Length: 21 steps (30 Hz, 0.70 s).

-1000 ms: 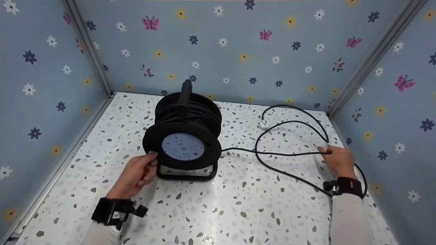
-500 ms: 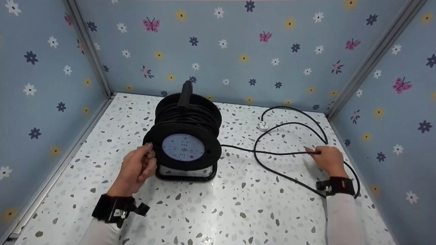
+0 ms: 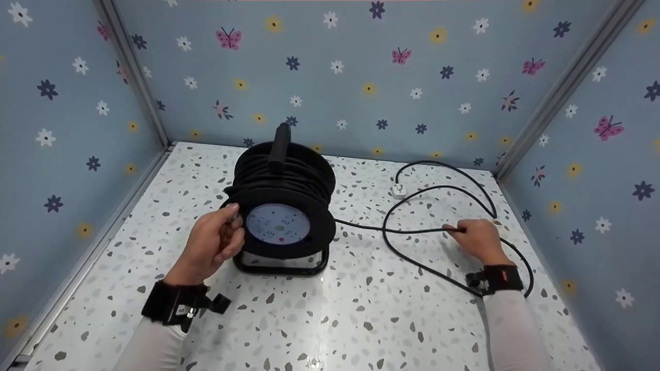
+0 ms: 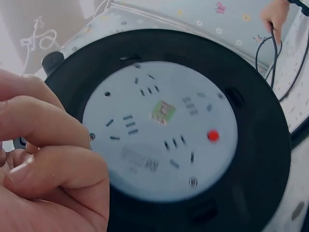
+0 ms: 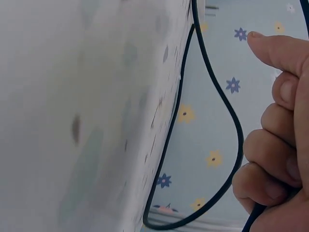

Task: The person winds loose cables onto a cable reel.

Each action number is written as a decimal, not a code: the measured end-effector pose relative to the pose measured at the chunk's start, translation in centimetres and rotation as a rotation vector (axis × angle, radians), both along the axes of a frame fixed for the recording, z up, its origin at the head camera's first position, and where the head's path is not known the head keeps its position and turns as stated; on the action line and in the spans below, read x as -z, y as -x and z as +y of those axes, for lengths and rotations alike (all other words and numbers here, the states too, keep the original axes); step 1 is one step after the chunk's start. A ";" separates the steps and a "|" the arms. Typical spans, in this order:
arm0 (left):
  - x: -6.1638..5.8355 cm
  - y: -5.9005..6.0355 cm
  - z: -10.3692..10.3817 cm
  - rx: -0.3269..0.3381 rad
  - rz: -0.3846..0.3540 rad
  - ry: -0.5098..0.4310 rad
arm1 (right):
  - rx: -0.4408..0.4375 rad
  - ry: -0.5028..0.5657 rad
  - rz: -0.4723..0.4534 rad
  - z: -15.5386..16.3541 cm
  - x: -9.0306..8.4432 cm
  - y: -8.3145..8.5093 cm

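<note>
A black cable reel (image 3: 314, 242) stands on a tube frame, its pale round socket panel (image 4: 159, 130) facing me. Cable is wound round its drum under an upright carry handle (image 3: 281, 147). At the left edge of the reel's front disc, my left hand (image 3: 214, 242) has its fingers curled and pinches a small knob, mostly hidden by the fingers. Off to the right, my right hand (image 3: 479, 239) grips the black cable (image 3: 412, 232), which runs from the reel into the fist. In the right wrist view the curled fingers (image 5: 263, 145) hold the cable low in the fist.
A white plug (image 3: 399, 191) at the cable's end lies on the speckled white table (image 3: 350, 319) at the back right. Loose cable loops lie round the right hand. Blue flowered panels (image 3: 340, 77) enclose the back and both sides.
The reel's front disc has turned clockwise, its red dot shifting left along the bottom. My left hand has risen along the disc's edge. My right hand has moved left with the cable, towards the reel.
</note>
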<state>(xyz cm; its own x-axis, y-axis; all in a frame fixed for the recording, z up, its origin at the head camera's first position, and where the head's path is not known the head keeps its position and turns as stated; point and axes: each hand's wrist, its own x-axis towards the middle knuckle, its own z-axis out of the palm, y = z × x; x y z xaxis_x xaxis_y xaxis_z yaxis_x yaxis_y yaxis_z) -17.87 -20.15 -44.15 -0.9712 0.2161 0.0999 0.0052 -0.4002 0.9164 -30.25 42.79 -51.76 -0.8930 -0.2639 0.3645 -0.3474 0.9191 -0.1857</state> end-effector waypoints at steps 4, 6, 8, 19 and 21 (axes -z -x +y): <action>-0.8 0.3 1.1 0.029 0.022 -0.033 | -0.032 0.009 -0.036 -1.2 0.0 -0.1; -1.2 0.5 1.7 0.046 0.040 -0.043 | -0.048 0.026 -0.045 -1.6 0.0 -0.1; -1.6 0.6 2.3 0.064 0.053 -0.046 | -0.067 0.038 -0.041 -2.2 0.0 -0.2; -2.8 0.8 5.1 0.110 0.047 -0.094 | -0.133 0.058 -0.073 -4.9 0.0 -0.5; -3.0 0.9 5.6 0.114 0.052 -0.105 | -0.152 0.077 -0.047 -5.4 0.0 -0.5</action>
